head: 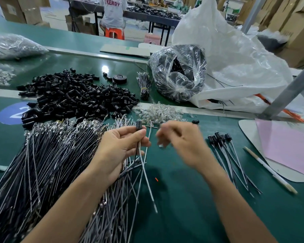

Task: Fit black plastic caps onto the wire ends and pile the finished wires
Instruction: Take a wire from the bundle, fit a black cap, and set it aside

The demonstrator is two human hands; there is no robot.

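Our forearms (74, 207) run off the bottom edge. Our right hand (181, 142) is blurred, fingers unreadable. Our left hand (119, 148) pinches a black cap (139, 125) on two wires (149, 135) over the wire pile (51, 155).

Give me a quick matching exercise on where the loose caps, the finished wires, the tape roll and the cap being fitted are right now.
Things:
1. loose caps heap
2. finished wires
3. tape roll
4. cap being fitted

Places:
A. pinched in the left hand
B. on the far side of the uncapped wires
C. to the right of the right hand
D. beside the banded wire bundle

Pairs: 1-B; 2-C; 3-D; 4-A
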